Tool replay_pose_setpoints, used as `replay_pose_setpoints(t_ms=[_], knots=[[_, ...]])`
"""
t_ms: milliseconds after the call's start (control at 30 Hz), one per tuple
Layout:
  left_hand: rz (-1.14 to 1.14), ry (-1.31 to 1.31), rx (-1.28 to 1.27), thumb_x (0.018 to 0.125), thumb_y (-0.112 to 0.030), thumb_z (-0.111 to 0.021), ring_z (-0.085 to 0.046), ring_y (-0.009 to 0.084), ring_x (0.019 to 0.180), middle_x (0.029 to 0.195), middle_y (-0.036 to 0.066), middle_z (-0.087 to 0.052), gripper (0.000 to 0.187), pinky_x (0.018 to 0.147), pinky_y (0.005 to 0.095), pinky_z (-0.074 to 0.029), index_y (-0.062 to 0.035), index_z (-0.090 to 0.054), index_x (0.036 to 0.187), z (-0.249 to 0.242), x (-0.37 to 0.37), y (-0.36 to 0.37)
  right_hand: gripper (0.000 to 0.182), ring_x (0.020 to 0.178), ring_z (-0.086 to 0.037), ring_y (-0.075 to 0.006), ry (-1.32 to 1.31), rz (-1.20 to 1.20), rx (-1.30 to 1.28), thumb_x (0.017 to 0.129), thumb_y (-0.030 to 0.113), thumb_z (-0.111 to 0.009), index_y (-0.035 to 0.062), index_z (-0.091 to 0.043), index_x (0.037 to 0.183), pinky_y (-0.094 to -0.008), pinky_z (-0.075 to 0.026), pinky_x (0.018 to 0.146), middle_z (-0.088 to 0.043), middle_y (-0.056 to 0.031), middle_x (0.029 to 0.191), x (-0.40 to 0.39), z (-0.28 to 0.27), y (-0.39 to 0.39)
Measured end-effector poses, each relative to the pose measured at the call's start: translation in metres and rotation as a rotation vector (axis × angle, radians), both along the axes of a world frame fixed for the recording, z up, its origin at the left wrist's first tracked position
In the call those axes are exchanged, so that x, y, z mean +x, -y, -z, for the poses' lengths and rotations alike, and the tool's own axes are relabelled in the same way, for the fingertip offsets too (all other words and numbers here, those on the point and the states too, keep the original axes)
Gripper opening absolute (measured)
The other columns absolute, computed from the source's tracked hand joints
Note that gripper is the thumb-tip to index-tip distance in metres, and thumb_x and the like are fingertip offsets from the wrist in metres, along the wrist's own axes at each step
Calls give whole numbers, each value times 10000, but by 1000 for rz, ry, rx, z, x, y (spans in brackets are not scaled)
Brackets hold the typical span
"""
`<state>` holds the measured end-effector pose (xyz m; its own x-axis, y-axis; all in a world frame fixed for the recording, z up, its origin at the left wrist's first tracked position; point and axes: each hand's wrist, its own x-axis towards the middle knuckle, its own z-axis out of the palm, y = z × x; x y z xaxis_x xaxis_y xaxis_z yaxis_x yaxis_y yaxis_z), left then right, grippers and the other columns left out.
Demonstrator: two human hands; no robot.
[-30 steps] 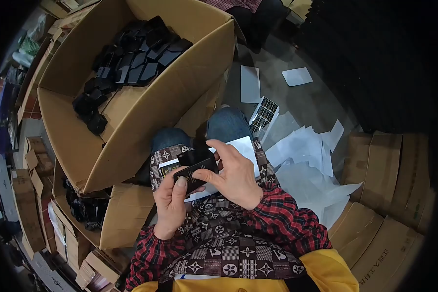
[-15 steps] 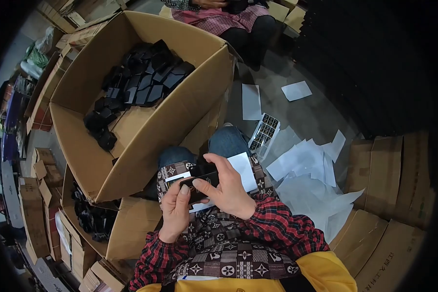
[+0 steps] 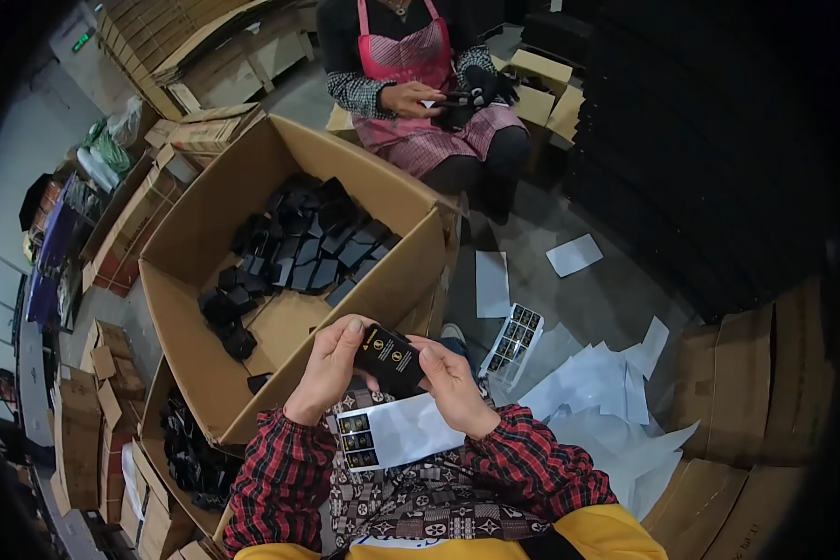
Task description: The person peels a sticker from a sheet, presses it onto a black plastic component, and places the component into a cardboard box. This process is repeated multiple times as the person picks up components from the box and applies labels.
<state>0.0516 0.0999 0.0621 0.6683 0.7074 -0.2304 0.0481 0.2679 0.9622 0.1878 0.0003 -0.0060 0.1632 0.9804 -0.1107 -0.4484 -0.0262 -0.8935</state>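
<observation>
Between my two hands is a black plastic piece (image 3: 389, 359) bearing a black label with a yellow warning mark, yellow round symbols and small white print. My left hand (image 3: 327, 364) is closed on its left end, thumb along the top edge. At the right end, my right hand (image 3: 453, 387) grips it with thumb and fingers. Below them, on my patterned apron, lies a white sticker sheet (image 3: 406, 434) with several black labels left on its left end. Ahead of my hands stands a large cardboard box (image 3: 182, 299) holding many black plastic pieces (image 3: 299, 233).
Another person (image 3: 411, 93) in a pink apron sits beyond the box, handling something dark. On the floor to the right are a label sheet (image 3: 513, 343) and loose white papers (image 3: 588, 383). Cardboard boxes (image 3: 747, 392) stand at the right; a second box of black pieces (image 3: 191, 448) is lower left.
My view has tilted up, showing more of the other person. The black piece is lifted higher and turned with its label facing me. My right thumb has moved from its face to the right end.
</observation>
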Motion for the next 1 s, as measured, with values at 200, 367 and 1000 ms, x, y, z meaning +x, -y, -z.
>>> replay_pose_setpoints(t_ms=[200,367,1000], knots=[[-25,-162,281,823,-158,-532,-520,72,521,721,39,-549,210,440,194,-461,5,-506,954,-4,43,-31,309,922,-478,-129,96,122,32,860,252,-503,-37,-548,961,-219,-406,730,-439,-105,1128,31,-2,-34],[-90,-58,166,839,-173,-521,-522,63,494,688,20,-555,185,406,194,-450,5,-539,884,-14,76,-74,273,891,-481,-107,394,159,239,829,212,-558,-52,-559,899,-221,-406,719,-487,-86,1047,66,-14,-79],[-262,72,25,865,-121,-466,-559,118,717,845,78,-583,153,603,238,-483,-4,-539,930,5,-15,-122,288,713,-524,-92,-222,-10,151,781,325,-601,63,-524,871,-236,-431,612,-546,3,798,106,-51,-284]])
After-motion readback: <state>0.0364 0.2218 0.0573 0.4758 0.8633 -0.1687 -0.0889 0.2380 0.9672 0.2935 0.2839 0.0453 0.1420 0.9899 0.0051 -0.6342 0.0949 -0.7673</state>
